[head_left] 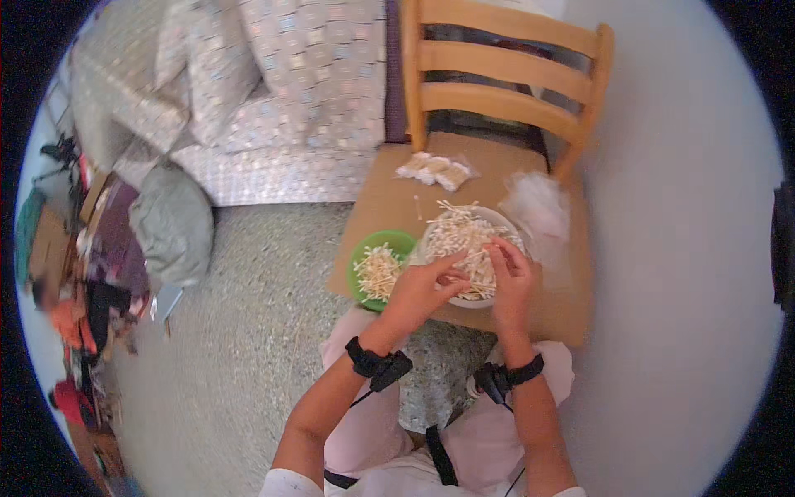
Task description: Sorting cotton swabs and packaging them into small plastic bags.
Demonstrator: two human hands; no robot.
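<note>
Here, both the left hand [426, 286] and right hand [511, 277] are pinching sticks over the heaped white bowl [509, 224], risking spilling some onto the chair seat [389, 195].

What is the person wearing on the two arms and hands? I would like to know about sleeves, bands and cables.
Both hands are bare: the left hand and the right hand have no gloves. Each wrist carries a black band with a small black box on it, the left wrist band and the right wrist band. A thin dark cable runs from each box. The forearms are uncovered; white short sleeves show only near the shoulders.
</note>
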